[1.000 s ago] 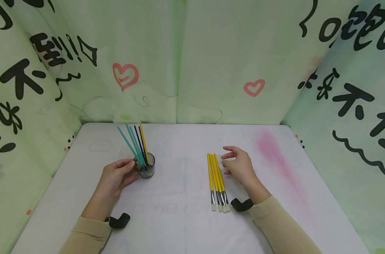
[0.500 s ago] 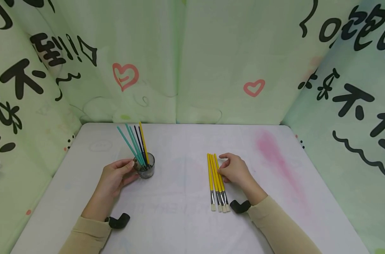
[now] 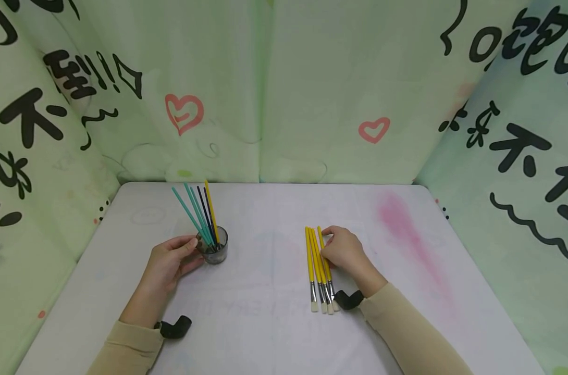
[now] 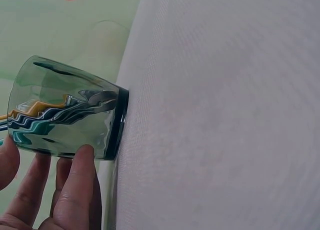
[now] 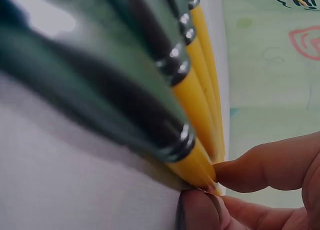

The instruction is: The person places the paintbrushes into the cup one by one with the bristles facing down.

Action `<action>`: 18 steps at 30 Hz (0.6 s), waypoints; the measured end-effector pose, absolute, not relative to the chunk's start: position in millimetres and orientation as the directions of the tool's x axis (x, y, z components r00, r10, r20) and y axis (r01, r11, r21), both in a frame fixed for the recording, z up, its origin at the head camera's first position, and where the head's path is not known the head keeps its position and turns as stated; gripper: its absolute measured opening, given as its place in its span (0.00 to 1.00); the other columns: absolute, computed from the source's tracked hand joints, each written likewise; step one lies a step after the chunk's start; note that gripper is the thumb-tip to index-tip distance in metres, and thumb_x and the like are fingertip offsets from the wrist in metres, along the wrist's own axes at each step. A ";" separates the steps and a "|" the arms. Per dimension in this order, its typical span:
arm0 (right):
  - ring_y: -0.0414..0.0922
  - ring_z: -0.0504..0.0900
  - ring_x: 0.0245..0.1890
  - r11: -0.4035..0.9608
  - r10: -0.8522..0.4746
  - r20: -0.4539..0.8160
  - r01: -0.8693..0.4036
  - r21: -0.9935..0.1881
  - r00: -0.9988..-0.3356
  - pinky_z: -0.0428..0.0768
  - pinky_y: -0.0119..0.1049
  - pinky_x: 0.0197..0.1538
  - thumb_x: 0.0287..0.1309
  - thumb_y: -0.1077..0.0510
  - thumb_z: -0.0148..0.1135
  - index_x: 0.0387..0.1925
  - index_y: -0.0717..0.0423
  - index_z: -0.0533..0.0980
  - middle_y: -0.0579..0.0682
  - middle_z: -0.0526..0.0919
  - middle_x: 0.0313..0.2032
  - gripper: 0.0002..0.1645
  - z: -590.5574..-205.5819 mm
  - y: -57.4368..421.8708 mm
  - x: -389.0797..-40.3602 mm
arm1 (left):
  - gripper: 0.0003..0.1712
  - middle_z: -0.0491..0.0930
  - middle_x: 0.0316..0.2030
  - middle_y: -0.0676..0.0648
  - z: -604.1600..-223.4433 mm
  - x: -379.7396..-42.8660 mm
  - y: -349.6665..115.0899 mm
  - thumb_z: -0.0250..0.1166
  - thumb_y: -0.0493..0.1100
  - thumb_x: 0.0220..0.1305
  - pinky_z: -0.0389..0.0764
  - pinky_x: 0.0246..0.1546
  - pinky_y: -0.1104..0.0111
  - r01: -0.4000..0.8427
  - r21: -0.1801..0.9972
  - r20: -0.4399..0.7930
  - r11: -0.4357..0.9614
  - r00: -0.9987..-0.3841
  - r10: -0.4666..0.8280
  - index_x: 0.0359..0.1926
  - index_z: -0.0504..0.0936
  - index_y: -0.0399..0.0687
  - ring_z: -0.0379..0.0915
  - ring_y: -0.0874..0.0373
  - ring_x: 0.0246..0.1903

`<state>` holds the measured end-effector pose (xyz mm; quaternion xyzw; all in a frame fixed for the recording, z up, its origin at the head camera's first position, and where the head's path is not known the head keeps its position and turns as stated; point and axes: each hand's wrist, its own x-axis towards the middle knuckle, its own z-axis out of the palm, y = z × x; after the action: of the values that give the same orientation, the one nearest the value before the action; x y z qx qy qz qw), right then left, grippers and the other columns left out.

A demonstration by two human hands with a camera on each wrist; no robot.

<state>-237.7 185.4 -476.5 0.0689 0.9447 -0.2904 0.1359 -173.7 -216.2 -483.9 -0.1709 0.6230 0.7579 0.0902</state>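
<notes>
My left hand (image 3: 164, 263) holds a small smoky glass cup (image 3: 217, 256) by its left side, thumb near the rim and fingertips against the wall in the left wrist view. The cup stands upright on the table, with several thin brush handles (image 3: 197, 208) in teal, black and yellow leaning inside. On the right, my right hand (image 3: 347, 252) pinches the rightmost yellow paintbrush (image 3: 328, 271) by its handle. Beside it several like paintbrushes (image 3: 310, 260) lie in a row, pale bristles toward me. The right wrist view shows finger and thumb on the yellow handle (image 5: 192, 170).
A white cloth (image 3: 265, 333) with a pink smear on its right covers the table. Pale green curtains (image 3: 312, 78) with black writing and red hearts stand around the back and sides. A black wrist camera mount (image 3: 348, 300) sits close to the brush ends.
My right hand has come down and left onto the rightmost paintbrush and now pinches it; that brush has shifted slightly at its top. The left hand and the cup have stayed put.
</notes>
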 end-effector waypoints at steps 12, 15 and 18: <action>0.42 0.79 0.18 0.844 0.079 -0.297 0.222 -0.489 -0.952 0.78 0.28 0.20 0.57 0.63 0.67 0.67 0.60 0.77 0.54 0.83 0.30 0.34 -473.0 179.8 -238.0 | 0.07 0.85 0.37 0.58 -484.6 -173.3 -215.9 0.65 0.39 0.79 0.94 0.49 0.65 -0.342 0.917 -0.363 -0.207 -0.929 -0.077 0.46 0.90 0.54 0.83 0.65 0.41; 0.42 0.77 0.17 0.824 0.089 -0.312 0.246 -0.510 -0.946 0.78 0.28 0.20 0.57 0.63 0.67 0.68 0.59 0.76 0.54 0.82 0.30 0.35 -474.1 180.6 -238.6 | 0.08 0.85 0.37 0.58 -485.1 -173.2 -215.7 0.65 0.38 0.79 0.94 0.49 0.65 -0.341 0.916 -0.364 -0.210 -0.928 -0.081 0.45 0.90 0.54 0.83 0.65 0.41; 0.42 0.77 0.17 0.781 0.105 -0.342 0.290 -0.553 -0.934 0.78 0.29 0.21 0.56 0.65 0.66 0.70 0.58 0.75 0.54 0.82 0.30 0.37 -475.5 183.5 -239.5 | 0.07 0.85 0.38 0.58 -484.9 -172.8 -215.7 0.65 0.39 0.79 0.94 0.49 0.64 -0.344 0.916 -0.366 -0.204 -0.928 -0.077 0.47 0.90 0.52 0.83 0.65 0.42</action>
<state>-239.5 183.5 -475.5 0.1061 0.9321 -0.3132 0.1477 -172.8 -215.7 -484.9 -0.1687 0.6246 0.7574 0.0880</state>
